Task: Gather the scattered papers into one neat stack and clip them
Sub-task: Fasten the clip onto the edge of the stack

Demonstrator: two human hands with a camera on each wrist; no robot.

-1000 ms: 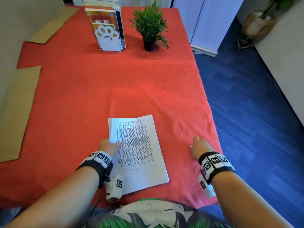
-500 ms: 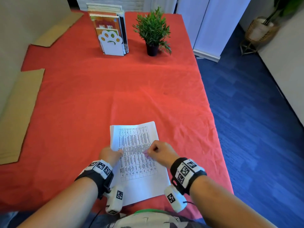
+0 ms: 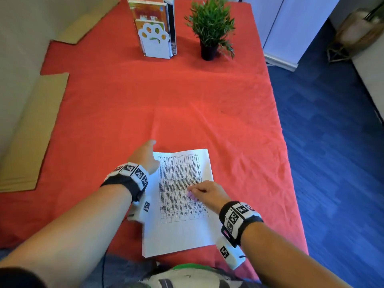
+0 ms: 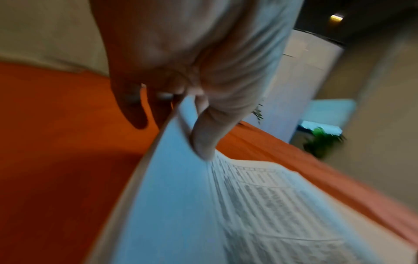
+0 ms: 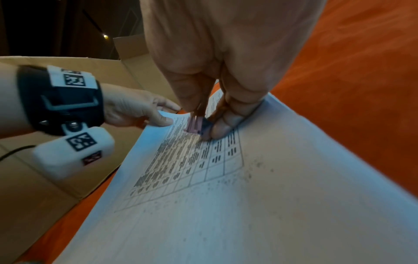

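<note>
A stack of white papers [image 3: 180, 231] with a printed table on top lies on the red tablecloth [image 3: 145, 100] near the front edge. My left hand [image 3: 145, 156] is at the stack's far left corner. In the left wrist view the thumb [image 4: 203, 139] lies on top of the papers [image 4: 181, 205], the fingers go below, and the corner is raised. My right hand [image 3: 205, 194] hovers low over the middle of the sheet and pinches a small pink binder clip [image 3: 191, 195]. In the right wrist view the clip [image 5: 194, 125] sits between thumb and fingers just above the papers [image 5: 248, 205].
A white paw-print bookend with books [image 3: 154, 41] and a small potted plant [image 3: 209, 28] stand at the table's far end. Flat cardboard sheets [image 3: 31, 129] lie along the left side. The table's right edge drops to a blue floor [image 3: 332, 142].
My right hand came from the cloth at the right to over the papers, carrying the pink clip. My left hand slid up the left edge to the far corner and raised it.
</note>
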